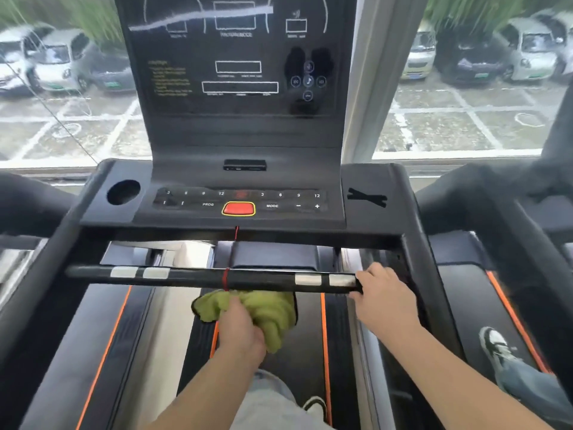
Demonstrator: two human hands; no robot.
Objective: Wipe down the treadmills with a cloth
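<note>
Head view: the left hand (240, 327) is closed round a bunched green cloth (269, 308), holding it just under the middle of the crossbar (192, 277) and above the belt (307, 339); whether the cloth touches the bar is hard to tell; the right hand (384, 299) curls its fingers round the bar's right end, apparently to steady the person

As a judgement, the work on this treadmill is under way and sits at the crossbar stage; the console (186, 169) looks dull and greyish, with darker patches by the round buttons on the display panel (235, 72), so it may be only partly wiped, though blur makes that uncertain; the side rails and belt edges show no clear sign either way; the neighbouring treadmill (465, 274) on the right and another at the left edge probably remain, since the task names several

Counted: one cloth; two hands; three treadmills at least partly in view; four silver grip plates (124, 271) on the crossbar, two towards each end; one red stop button (238, 208); one red safety cord (226, 279) tied round the bar; one round cup hole (123, 191) on the left of the console, and a taped black cross (367, 197) on the right; two shoes (496, 342) showing
</note>
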